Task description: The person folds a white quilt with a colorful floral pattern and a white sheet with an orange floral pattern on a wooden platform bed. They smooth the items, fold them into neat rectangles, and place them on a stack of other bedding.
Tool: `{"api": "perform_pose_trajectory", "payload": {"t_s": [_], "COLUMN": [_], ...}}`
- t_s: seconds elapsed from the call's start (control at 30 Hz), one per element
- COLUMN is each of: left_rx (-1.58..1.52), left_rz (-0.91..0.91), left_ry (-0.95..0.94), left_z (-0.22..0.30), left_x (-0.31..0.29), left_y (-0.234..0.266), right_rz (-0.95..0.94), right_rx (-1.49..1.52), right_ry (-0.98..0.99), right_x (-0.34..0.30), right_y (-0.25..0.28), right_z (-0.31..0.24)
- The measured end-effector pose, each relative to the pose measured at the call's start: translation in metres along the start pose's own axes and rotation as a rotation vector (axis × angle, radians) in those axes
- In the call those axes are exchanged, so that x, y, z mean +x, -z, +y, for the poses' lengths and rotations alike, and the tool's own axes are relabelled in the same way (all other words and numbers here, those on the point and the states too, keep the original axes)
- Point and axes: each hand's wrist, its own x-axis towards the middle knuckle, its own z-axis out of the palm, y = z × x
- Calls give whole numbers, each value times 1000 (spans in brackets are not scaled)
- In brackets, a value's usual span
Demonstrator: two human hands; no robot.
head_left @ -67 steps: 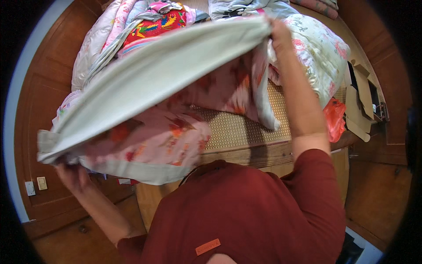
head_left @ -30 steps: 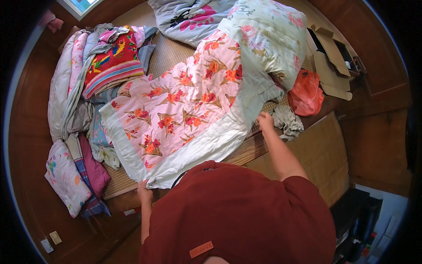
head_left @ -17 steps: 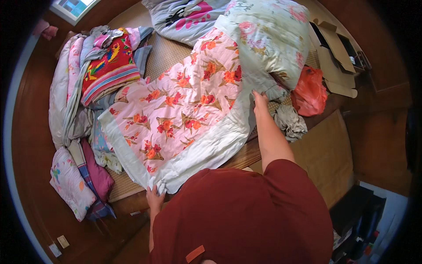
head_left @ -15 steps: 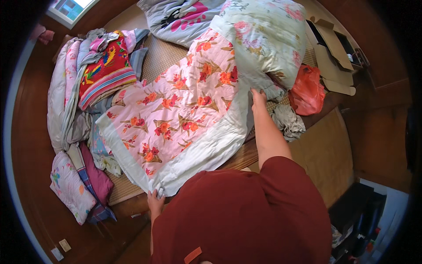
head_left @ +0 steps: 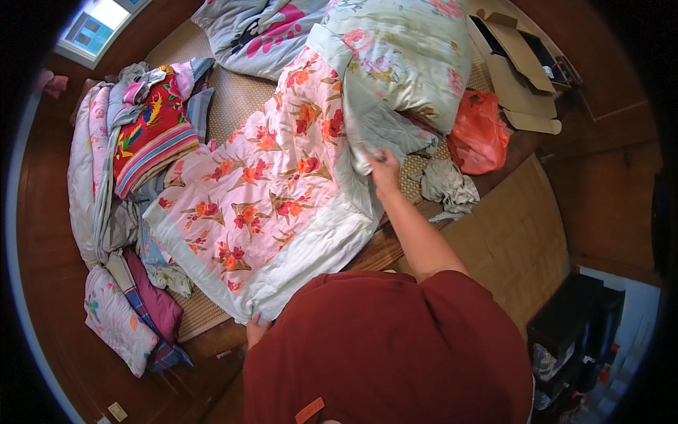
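Spread over the bed lies a pink quilt with orange-red flowers and a broad white border; its surface is wrinkled. My right hand grips the right edge, where the white-grey border bunches and lifts between the fingers. Down at the near left corner, my left hand is closed on the border, its wrist partly hidden by my dark red shirt. Just beyond my right hand is a puffy pale green flowered quilt, partly against the far end of the pink one.
Folded bedding is heaped at the left, with a small flowered pillow nearer. A grey blanket lies at the back. To the right are a red plastic bag, crumpled grey cloth and an opened cardboard box.
My right hand has moved left and slightly nearer, drawing the quilt's right edge inward and closing on it. My left hand has slipped slightly lower at the corner. The view has shifted a little.
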Motion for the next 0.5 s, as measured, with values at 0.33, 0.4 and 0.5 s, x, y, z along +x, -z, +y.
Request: {"api": "perform_pose_trajectory", "payload": {"t_s": [0.33, 0.4, 0.5], "left_rx": [-99, -19, 6], "left_rz": [-12, -4, 15], "left_ry": [-26, -77, -94], "left_z": [8, 9, 30], "left_x": [-14, -9, -12], "left_y": [3, 6, 10], "right_rz": [251, 348, 432], "right_rx": [-281, -193, 79], "right_ry": [-421, -459, -339], "right_x": [77, 90, 107], "right_y": [73, 69, 60], "right_z": [-21, -7, 26]}}
